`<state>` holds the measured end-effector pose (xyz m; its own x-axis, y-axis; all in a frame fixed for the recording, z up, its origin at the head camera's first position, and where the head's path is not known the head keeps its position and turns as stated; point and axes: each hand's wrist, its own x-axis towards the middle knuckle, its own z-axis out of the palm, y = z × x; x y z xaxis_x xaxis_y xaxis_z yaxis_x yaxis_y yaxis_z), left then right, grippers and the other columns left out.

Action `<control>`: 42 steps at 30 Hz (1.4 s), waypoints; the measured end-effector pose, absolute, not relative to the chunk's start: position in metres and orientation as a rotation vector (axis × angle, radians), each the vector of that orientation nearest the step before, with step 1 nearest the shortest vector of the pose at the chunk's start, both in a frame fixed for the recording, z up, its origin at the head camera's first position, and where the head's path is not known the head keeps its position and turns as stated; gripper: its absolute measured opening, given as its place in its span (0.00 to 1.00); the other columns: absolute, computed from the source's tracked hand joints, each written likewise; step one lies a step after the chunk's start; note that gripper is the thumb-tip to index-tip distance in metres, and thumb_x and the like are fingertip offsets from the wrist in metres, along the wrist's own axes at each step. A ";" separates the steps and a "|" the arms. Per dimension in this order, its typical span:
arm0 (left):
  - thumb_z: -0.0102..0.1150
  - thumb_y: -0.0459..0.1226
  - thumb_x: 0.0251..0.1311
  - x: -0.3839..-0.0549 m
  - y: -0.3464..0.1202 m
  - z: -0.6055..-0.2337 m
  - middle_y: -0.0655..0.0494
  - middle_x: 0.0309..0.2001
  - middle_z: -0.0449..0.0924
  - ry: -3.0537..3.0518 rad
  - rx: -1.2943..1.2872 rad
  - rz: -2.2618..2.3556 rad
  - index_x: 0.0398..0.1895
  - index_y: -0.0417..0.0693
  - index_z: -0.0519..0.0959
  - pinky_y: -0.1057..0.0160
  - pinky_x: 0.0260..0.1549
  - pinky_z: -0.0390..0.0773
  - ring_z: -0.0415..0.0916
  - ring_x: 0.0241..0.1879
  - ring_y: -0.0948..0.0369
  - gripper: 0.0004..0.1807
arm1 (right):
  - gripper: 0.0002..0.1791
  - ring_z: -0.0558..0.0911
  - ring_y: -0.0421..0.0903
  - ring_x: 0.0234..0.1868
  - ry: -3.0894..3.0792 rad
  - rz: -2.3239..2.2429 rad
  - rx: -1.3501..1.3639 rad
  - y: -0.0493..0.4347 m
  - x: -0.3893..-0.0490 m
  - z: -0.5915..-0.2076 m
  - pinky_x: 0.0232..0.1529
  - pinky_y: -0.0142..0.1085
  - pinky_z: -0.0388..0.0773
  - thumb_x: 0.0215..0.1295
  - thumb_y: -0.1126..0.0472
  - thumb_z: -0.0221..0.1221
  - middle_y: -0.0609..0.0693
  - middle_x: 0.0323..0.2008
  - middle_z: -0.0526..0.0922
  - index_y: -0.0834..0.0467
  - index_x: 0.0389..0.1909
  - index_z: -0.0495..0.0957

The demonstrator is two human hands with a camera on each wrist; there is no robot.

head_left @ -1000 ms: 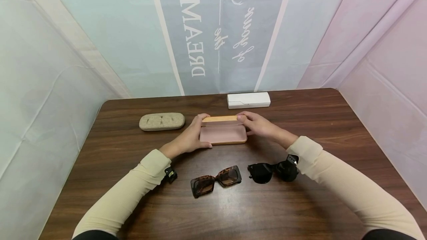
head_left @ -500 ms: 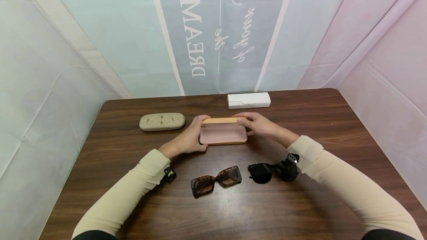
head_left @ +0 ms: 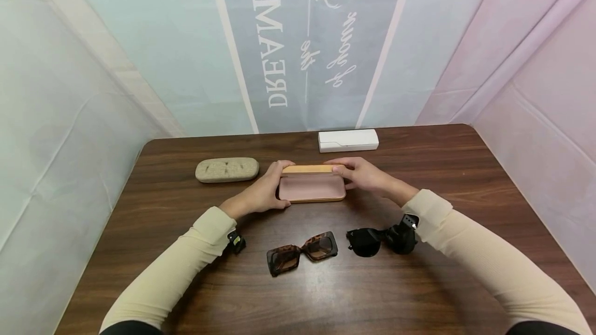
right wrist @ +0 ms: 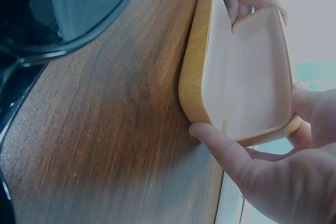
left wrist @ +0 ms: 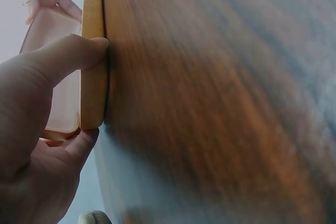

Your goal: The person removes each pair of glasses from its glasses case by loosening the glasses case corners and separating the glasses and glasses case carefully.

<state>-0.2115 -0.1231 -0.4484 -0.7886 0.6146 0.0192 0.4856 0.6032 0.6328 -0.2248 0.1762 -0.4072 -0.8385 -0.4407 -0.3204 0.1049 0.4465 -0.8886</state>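
Note:
An eyeglass case [head_left: 312, 188] with a yellow-gold outside and pale pink lining stands with its lid raised at the middle of the table. My left hand [head_left: 258, 193] holds its left end, thumb at the front corner and fingers up by the lid. At the right end, my right hand [head_left: 365, 176] grips the raised lid's edge between thumb and fingers, with one fingertip on the base in the right wrist view. The lining [right wrist: 257, 77] is bare of glasses. In front lie tortoiseshell sunglasses [head_left: 301, 253] and black sunglasses [head_left: 365, 242], the latter partly hidden by the right wrist camera.
A beige fabric glasses case [head_left: 227, 169], closed, lies left of the left hand. Near the table's back edge sits a closed white case [head_left: 348, 140]. The brown wooden table [head_left: 177, 226] meets printed cloth hangings [head_left: 186, 66] at the back and sides.
The left thumb has drawn back slightly toward the case's front left corner. The right fingers have shifted a little along the lid, whose top edge sits slightly lower. The sunglasses and other cases stay put.

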 end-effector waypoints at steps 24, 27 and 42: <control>0.75 0.37 0.57 -0.212 -0.125 -0.450 0.43 0.72 0.60 2.645 0.959 0.920 0.74 0.50 0.56 0.46 0.63 0.70 0.61 0.71 0.47 0.47 | 0.25 0.69 0.62 0.69 2.162 -1.403 -0.352 0.181 -0.223 -0.410 0.58 0.53 0.76 0.81 0.61 0.50 0.67 0.67 0.69 0.63 0.74 0.66; 0.76 0.37 0.57 -0.212 -0.125 -0.450 0.43 0.71 0.61 2.642 0.956 0.923 0.73 0.50 0.57 0.47 0.64 0.70 0.61 0.72 0.47 0.45 | 0.25 0.71 0.62 0.68 2.169 -1.392 -0.356 0.181 -0.223 -0.410 0.57 0.52 0.77 0.80 0.62 0.51 0.67 0.66 0.70 0.62 0.74 0.67; 0.76 0.36 0.56 -0.212 -0.125 -0.452 0.42 0.66 0.65 2.644 0.976 0.918 0.67 0.47 0.63 0.50 0.63 0.71 0.67 0.66 0.49 0.39 | 0.25 0.76 0.61 0.62 2.111 -1.425 -0.339 0.183 -0.223 -0.409 0.57 0.50 0.78 0.75 0.67 0.57 0.69 0.65 0.70 0.66 0.70 0.71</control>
<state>-0.2122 -0.1249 -0.4521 -0.7690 0.6376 0.0452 0.5284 0.5943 0.6063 -0.2226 0.1827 -0.4092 -0.8086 -0.4997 -0.3105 0.1010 0.4021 -0.9100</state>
